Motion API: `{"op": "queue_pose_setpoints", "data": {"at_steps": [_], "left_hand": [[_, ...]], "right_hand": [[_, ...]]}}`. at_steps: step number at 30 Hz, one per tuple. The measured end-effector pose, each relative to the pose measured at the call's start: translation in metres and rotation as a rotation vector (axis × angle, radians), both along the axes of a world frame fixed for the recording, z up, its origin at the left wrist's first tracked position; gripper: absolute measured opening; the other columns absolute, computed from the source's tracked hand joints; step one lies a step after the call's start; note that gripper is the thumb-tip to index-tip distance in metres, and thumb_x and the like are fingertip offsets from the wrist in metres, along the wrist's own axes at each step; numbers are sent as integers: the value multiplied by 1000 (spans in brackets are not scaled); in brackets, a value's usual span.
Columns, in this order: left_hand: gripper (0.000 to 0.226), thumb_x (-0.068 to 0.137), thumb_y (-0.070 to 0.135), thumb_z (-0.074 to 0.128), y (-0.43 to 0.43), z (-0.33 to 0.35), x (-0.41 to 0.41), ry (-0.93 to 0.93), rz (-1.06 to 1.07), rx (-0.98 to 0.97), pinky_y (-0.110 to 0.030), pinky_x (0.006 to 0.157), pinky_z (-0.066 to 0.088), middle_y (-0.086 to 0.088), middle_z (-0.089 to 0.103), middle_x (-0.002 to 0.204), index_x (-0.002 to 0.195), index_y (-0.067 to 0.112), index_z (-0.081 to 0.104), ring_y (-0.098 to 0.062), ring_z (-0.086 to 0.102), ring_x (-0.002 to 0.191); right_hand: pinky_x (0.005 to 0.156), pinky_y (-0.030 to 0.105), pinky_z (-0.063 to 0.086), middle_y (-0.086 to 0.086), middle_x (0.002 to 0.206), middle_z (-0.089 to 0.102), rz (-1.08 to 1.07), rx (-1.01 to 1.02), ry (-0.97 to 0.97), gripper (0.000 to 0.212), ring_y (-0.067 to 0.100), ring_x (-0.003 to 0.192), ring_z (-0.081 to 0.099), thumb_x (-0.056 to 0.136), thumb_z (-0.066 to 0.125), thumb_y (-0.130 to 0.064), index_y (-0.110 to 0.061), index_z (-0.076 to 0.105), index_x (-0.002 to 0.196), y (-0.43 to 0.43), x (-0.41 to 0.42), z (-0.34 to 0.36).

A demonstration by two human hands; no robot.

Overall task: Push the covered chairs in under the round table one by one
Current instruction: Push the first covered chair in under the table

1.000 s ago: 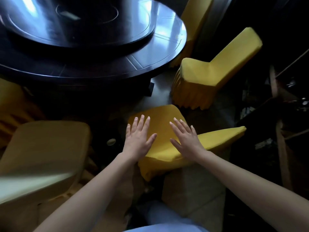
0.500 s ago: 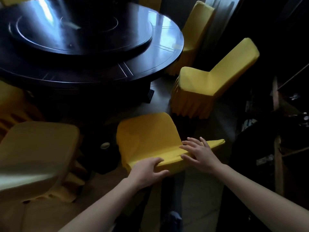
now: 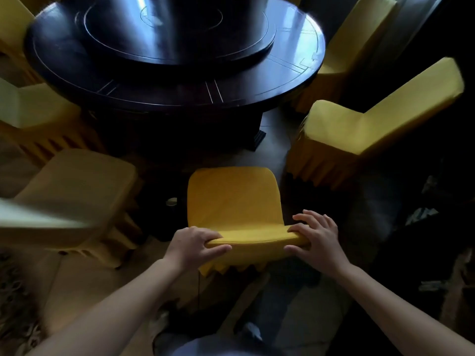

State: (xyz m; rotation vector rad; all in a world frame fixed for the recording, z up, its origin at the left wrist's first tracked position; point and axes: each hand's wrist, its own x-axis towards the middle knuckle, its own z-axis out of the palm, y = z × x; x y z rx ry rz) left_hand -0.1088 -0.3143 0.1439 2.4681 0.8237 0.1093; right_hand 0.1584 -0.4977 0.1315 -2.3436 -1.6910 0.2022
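Left hand (image 3: 191,244) and right hand (image 3: 317,238) clamped on top edge of near chair's backrest (image 3: 253,240), one at each end. Yellow seat (image 3: 232,197) points toward dark round tabletop (image 3: 180,80), front edge near table rim, not yet under. Risk: loose cover slides in grip, push goes skewed. Risk: chair to right (image 3: 359,129) and pale chair to left (image 3: 74,186) stand near; angled shove snags skirts. Table base (image 3: 258,138) may stop legs.
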Motion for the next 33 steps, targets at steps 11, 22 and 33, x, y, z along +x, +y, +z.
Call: {"op": "queue_pose_setpoints", "data": {"at_steps": [11, 22, 33], "left_hand": [[93, 57, 96, 23, 19, -1, 21, -5, 103, 1, -20, 57, 54, 12, 72, 89, 102, 30, 72, -2, 63, 67], [99, 52, 96, 23, 79, 3, 56, 43, 206, -49, -20, 53, 52, 9, 69, 83, 104, 26, 71, -3, 62, 66], [93, 52, 96, 26, 150, 2, 99, 47, 273, -48, -20, 50, 52, 12, 68, 75, 97, 29, 72, -3, 62, 61]], "right_hand": [[113, 60, 4, -3, 146, 40, 38, -114, -24, 90, 23, 144, 15, 65, 7, -91, -37, 61, 112, 34, 27, 5], [114, 57, 0, -6, 150, 31, 63, -159, 62, 59, 22, 145, 6, 72, 40, -81, -41, 60, 111, 109, 67, 11], [114, 53, 7, -13, 132, 50, 72, -103, 176, 47, 17, 139, 21, 71, 59, -70, -38, 64, 105, 193, 117, 15]]}}
